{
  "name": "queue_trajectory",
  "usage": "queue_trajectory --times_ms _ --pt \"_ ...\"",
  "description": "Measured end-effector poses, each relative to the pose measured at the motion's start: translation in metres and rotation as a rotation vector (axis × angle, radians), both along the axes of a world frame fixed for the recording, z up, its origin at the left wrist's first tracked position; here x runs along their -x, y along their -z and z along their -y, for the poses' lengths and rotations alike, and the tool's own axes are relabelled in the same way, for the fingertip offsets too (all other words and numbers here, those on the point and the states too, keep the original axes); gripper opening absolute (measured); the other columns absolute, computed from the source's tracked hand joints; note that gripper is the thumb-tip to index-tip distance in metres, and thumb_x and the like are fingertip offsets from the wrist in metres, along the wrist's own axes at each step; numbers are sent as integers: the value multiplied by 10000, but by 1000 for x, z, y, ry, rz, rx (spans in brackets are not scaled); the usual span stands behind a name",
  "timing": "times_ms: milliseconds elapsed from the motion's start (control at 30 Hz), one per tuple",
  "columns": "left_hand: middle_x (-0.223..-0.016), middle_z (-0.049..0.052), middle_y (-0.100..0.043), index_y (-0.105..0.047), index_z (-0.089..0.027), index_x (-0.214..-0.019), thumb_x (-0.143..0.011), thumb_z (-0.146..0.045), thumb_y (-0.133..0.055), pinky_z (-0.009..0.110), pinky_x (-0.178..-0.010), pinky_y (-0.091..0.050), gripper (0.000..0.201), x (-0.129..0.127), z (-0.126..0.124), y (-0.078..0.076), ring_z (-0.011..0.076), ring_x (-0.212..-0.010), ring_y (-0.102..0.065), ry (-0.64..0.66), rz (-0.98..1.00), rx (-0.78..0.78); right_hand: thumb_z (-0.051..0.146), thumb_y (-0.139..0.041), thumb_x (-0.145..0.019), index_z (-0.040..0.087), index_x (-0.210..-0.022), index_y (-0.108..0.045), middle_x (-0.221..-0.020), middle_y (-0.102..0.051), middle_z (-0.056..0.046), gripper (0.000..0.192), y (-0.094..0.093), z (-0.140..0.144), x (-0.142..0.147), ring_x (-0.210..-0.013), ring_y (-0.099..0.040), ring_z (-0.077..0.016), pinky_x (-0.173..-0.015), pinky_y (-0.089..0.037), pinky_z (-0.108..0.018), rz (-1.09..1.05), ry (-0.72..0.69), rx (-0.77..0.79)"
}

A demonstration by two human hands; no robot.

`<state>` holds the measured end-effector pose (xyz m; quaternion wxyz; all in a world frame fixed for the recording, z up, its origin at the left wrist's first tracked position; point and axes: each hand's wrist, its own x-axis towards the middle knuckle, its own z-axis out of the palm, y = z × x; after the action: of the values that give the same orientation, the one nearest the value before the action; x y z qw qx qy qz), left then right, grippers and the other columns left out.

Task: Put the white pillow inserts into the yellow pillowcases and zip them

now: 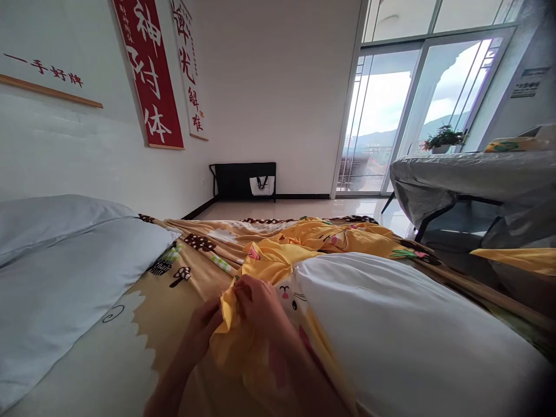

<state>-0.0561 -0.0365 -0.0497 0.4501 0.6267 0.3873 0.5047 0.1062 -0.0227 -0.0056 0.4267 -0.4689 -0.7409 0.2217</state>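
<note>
My left hand [202, 330] and my right hand [263, 304] are close together, low in the middle of the view. Both have fingers pinched on the bunched edge of a yellow pillowcase [234, 350] printed with a cartoon animal face. Right beside it lies a plump white pillow [391, 318], touching the yellow cloth; how far the cloth runs under the pillow is hidden. More crumpled yellow fabric [365, 236] is spread behind the pillow. Beneath everything is a brown and cream patterned blanket [178, 295].
White pillows [82, 272] lie at the left by the wall. Beyond the bed, a black folded item [234, 179] with a white bag [263, 185] leans on the wall. A table under plastic sheeting [478, 174] stands right, near glass sliding doors [382, 116].
</note>
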Motion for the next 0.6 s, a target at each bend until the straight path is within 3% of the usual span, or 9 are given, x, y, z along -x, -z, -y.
queue_trajectory --times_ms 200,367,433,500,600 --pt "-682 27 -531 -600 -141 -700 -784 -517 -562 218 -590 -372 388 -7 10 -10 155 -677 -472 80 -153 -10 273 -435 -867 191 -800 -599 -620 -591 24 196 -14 10 -1 -555 -486 -101 -553 -312 -208 -290 165 -63" --pt "-677 40 -551 -652 -132 -686 -771 -501 -592 223 -593 -374 384 -8 13 -15 140 -642 -451 215 -140 13 259 -434 -866 198 -838 -596 -737 -648 12 175 -12 10 5 -671 -558 -116 -646 -369 -211 -313 94 -74" --pt "-643 42 -561 -678 -129 -663 -691 -511 -669 231 -575 -389 383 -6 10 -10 144 -620 -467 146 17 91 206 -455 -841 210 -1003 -592 -831 -682 5 213 -10 8 7 -762 -597 -128 -709 -388 -220 -283 18 -39" --pt "-616 45 -579 -694 -137 -662 -603 -512 -729 246 -556 -414 382 -3 5 -3 161 -609 -508 -34 234 183 149 -472 -800 210 -1112 -562 -892 -691 -8 330 -10 8 6 -814 -607 -137 -742 -396 -233 -269 39 -24" --pt "-667 58 -633 -706 -147 -743 -547 -498 -754 281 -586 -469 405 2 -3 7 207 -680 -584 -242 420 242 133 -505 -753 181 -880 -644 -781 -671 -11 194 -14 13 2 -704 -569 -130 -661 -383 -227 -203 121 -18"
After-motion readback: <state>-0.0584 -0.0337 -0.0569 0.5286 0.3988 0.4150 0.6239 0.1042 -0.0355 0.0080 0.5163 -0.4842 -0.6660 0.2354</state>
